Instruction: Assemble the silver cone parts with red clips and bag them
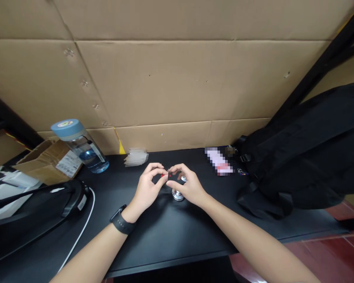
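My left hand (147, 188), with a dark watch on its wrist, has its thumb and fingers closed at a thin, flat piece (168, 175) seen edge-on. My right hand (188, 188) meets it from the other side, its thumb and fingertips curled against the same piece. A small patch of red shows by the left fingertips; what it belongs to I cannot make out. Just under my right hand a round silver metal object (177, 195) stands on the black table (165, 239). More shiny metal shows between the right fingers, partly hidden.
A clear bottle with a blue lid (67, 129) leans by an open cardboard box (44, 161) at left. A stack of clear plastic pieces (136, 157) lies near the cardboard wall (177, 82). A black backpack (303, 153) stands right; a white cable (82, 232) crosses the left side.
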A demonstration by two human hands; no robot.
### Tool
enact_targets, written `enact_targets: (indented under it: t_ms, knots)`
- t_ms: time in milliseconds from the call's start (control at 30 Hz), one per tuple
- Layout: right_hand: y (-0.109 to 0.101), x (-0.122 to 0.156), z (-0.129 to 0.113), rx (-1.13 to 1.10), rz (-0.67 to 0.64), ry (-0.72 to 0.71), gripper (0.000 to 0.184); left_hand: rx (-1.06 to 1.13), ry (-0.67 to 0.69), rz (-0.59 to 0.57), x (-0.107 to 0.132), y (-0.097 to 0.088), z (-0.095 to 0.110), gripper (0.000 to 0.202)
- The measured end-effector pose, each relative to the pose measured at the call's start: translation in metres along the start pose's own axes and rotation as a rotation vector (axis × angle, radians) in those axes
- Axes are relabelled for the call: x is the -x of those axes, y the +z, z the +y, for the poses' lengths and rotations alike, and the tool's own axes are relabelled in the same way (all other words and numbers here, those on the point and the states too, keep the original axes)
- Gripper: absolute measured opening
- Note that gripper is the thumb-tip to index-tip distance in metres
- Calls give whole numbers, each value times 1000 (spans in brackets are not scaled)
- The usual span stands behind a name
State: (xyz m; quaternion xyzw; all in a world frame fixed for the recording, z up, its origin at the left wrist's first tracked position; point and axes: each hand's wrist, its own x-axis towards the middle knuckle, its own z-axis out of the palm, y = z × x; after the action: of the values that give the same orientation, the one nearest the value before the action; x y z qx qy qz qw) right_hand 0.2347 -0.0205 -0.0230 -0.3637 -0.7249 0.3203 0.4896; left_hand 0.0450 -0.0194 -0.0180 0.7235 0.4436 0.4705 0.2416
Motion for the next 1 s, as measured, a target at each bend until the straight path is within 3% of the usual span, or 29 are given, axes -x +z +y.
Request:
enact_targets:
  t_ms: [67,200,600,800,1000]
  knots:
    - [-2,-1,-2,-3,-55,24,24,-58,14,17,0,-2,3,12]
    - [-5,-1,-6,13,-143,-31,30,-123,38,24,1,-5,7,15]
    - [-6,-4,2,165,-40,-54,11,-94,74,-51,-1,-6,10,24]
    - [-24,-10,6,289,-172,-138,12,-318,92,-284,3,-8,10,28]
    - [-25,-10,1,212,-176,-86,14,-370,131,-308,5,-5,9,21]
